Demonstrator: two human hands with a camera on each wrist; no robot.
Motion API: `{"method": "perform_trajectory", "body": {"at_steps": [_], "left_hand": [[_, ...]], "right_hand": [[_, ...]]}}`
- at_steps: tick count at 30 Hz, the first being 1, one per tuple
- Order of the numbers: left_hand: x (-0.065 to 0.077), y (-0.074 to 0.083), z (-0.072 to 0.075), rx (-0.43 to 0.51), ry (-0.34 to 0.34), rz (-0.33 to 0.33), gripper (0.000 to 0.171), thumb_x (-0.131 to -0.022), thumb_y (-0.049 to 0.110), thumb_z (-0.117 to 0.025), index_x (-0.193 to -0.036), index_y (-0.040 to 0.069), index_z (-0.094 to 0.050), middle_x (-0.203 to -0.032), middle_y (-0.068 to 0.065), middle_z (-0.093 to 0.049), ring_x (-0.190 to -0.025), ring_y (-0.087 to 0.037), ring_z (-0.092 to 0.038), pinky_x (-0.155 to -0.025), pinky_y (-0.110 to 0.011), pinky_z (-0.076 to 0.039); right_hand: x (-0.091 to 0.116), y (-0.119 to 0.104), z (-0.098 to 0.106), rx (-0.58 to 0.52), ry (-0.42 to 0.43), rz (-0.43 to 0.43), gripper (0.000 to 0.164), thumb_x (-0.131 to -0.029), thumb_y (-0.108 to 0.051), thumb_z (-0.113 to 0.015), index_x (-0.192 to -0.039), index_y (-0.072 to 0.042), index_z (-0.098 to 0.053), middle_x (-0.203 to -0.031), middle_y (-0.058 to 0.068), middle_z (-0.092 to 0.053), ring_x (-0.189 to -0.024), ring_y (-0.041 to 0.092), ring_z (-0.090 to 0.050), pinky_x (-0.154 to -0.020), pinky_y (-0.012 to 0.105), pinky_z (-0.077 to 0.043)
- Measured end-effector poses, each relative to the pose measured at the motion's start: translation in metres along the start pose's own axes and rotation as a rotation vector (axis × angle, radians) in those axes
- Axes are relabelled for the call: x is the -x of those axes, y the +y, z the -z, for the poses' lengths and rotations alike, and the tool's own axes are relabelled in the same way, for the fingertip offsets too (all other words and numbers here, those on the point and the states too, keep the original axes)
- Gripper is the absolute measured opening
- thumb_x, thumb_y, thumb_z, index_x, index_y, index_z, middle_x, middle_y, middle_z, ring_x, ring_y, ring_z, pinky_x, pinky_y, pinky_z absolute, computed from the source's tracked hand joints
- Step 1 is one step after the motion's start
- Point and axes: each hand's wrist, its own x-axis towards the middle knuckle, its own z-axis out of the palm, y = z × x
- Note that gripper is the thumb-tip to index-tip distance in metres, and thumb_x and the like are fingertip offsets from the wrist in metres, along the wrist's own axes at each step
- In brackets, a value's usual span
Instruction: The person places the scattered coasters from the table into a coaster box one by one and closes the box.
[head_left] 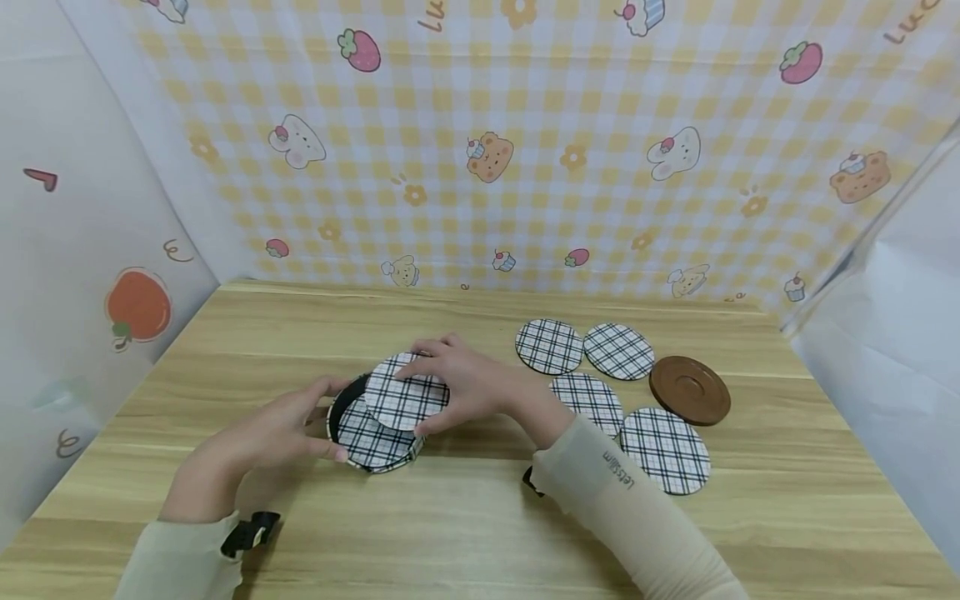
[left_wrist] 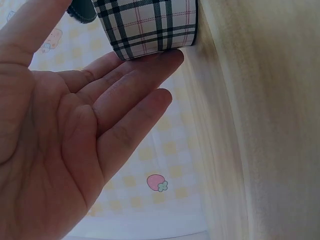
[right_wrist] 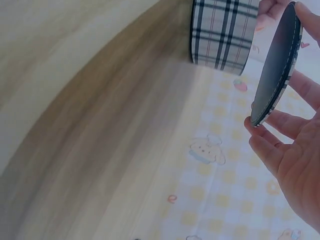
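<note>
A round plaid coaster holder (head_left: 347, 406) with a black inner wall stands on the table, left of the middle. My left hand (head_left: 273, 427) grips its left side, thumb at the near side and fingers at the far side; the left wrist view shows fingertips against the plaid wall (left_wrist: 150, 27). Over the holder's opening, my right hand (head_left: 474, 380) holds a round plaid coaster (head_left: 397, 402) by its edges. In the right wrist view that coaster (right_wrist: 276, 67) is tilted, its dark underside showing. A plaid round surface lies inside the holder; whether it is another coaster I cannot tell.
Several plaid coasters (head_left: 550, 346) lie flat at the right, one partly behind my right forearm. Among them is a brown round wooden coaster or saucer (head_left: 690, 390). A yellow checked cloth (head_left: 570, 192) hangs behind the wooden table (head_left: 465, 525).
</note>
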Motion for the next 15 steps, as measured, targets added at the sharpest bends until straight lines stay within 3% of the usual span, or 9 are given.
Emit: {"method": "perform_trajectory", "body": {"at_steps": [15], "left_hand": [[0.000, -0.001, 0.001, -0.003, -0.003, -0.027, 0.092, -0.078, 0.034, -0.084, -0.146, -0.002, -0.033, -0.153, -0.027, -0.039, -0.131, -0.052, -0.048, -0.106, -0.062, -0.043]], "right_hand": [[-0.016, -0.021, -0.013, 0.089, -0.035, 0.077, 0.072, -0.078, -0.053, -0.080, -0.141, -0.027, -0.056, -0.152, 0.003, -0.041, -0.128, 0.020, -0.038, -0.106, 0.034, -0.046]]}}
